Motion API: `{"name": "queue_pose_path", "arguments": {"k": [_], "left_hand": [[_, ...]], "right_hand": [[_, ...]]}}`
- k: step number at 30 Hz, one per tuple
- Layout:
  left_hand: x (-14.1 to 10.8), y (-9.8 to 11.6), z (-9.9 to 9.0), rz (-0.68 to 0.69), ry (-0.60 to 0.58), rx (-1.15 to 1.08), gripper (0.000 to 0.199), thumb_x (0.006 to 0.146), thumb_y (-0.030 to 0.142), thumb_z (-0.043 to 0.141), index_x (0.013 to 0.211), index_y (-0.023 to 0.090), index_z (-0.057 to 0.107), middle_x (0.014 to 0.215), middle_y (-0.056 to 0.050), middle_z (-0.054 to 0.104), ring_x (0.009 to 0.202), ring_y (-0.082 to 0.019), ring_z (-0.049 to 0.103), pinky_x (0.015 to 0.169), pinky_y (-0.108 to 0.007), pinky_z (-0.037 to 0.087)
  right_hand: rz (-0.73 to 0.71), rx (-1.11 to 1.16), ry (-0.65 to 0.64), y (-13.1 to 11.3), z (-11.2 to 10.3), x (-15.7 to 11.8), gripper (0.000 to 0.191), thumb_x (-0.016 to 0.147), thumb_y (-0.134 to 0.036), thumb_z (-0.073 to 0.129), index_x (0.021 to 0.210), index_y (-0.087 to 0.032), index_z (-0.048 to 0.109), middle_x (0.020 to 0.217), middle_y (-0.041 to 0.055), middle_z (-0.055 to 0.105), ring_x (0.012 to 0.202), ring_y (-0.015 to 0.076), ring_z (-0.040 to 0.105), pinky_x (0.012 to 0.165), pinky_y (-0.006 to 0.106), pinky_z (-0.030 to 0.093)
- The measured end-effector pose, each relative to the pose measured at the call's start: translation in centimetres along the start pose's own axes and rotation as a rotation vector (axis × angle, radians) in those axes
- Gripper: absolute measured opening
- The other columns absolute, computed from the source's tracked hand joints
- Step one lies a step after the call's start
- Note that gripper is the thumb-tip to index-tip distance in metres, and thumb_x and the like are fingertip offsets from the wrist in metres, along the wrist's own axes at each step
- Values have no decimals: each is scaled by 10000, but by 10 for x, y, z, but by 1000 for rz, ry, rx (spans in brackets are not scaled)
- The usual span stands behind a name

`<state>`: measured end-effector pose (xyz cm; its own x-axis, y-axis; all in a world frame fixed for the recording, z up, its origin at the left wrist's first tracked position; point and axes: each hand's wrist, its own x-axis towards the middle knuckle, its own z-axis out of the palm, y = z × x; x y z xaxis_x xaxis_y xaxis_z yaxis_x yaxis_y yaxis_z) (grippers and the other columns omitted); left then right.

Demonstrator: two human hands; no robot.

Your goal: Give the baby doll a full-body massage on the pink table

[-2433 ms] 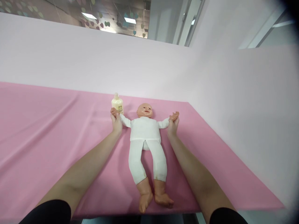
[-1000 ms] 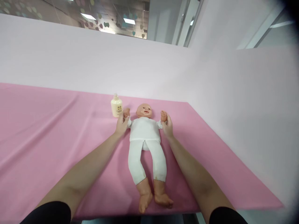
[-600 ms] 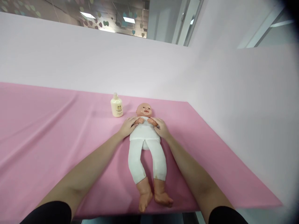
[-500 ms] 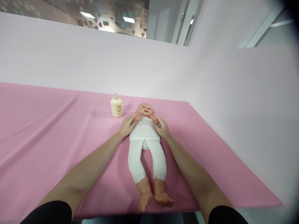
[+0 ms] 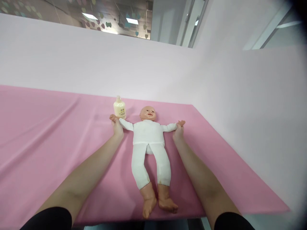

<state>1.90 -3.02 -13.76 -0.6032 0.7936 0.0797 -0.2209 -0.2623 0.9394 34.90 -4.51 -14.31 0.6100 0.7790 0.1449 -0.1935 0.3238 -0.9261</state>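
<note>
A baby doll (image 5: 148,134) with a white cloth body lies on its back, head away from me and bare feet towards me. Both of its arms are stretched straight out to the sides. My left hand (image 5: 117,127) is closed round the doll's arm near the wrist on the left, and the doll's hand (image 5: 113,118) sticks out past my fingers. On the other side my right hand (image 5: 178,131) grips the opposite wrist, with the small doll hand (image 5: 181,122) showing above it. My fingers are partly hidden.
A cream-coloured bottle (image 5: 120,109) with a printed label stands just behind my left hand. Pink sheeting (image 5: 59,134) with a few folds covers the table. White walls (image 5: 100,64) rise behind and on the right, with a window (image 5: 115,19) above.
Both my hands have moved outward, away from the doll's chest. The doll's arms, which were folded in near its chin, are now spread wide to the sides.
</note>
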Motion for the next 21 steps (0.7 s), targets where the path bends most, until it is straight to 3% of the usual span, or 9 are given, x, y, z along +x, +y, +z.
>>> {"name": "queue_pose_path", "arguments": {"k": [4, 8, 15, 17, 21], "left_hand": [[-10, 8, 2, 123, -94, 6, 382, 927, 358, 416, 1284, 228, 380, 1366, -98, 481, 1268, -184, 472, 1072, -350, 374], [-22, 16, 5, 304, -273, 86, 428, 913, 366, 463, 1318, 244, 398, 1387, -84, 463, 1282, -188, 446, 1087, -346, 340], [-39, 19, 11, 671, -859, 624, 393, 837, 327, 567, 1220, 241, 582, 1147, -82, 615, 1102, -275, 524, 1029, -465, 350], [-42, 18, 12, 727, -903, 715, 394, 849, 309, 546, 1237, 256, 578, 1134, -75, 618, 1087, -276, 518, 1021, -467, 348], [-45, 21, 10, 726, -814, 682, 412, 865, 331, 529, 1265, 237, 541, 1162, -86, 605, 1107, -273, 511, 1017, -464, 355]], "right_hand": [[-120, 10, -70, -15, 8, -14, 605, 711, -240, 483, 1309, -209, 398, 1386, 88, 437, 1274, 204, 447, 1072, 448, 363], [-365, -43, -292, -31, 19, -34, 616, 741, -213, 489, 1349, -219, 394, 1424, 74, 424, 1321, 191, 400, 1120, 423, 298], [-612, -576, -789, -22, 22, -44, 539, 744, -159, 528, 1265, -294, 561, 1220, 29, 602, 1153, 229, 526, 1066, 450, 361], [-655, -653, -815, -20, 22, -44, 569, 739, -117, 499, 1271, -310, 560, 1198, 28, 607, 1133, 227, 527, 1054, 448, 368], [-618, -573, -743, -20, 21, -46, 543, 779, -169, 524, 1311, -282, 516, 1251, 42, 582, 1178, 221, 505, 1078, 432, 341]]}}
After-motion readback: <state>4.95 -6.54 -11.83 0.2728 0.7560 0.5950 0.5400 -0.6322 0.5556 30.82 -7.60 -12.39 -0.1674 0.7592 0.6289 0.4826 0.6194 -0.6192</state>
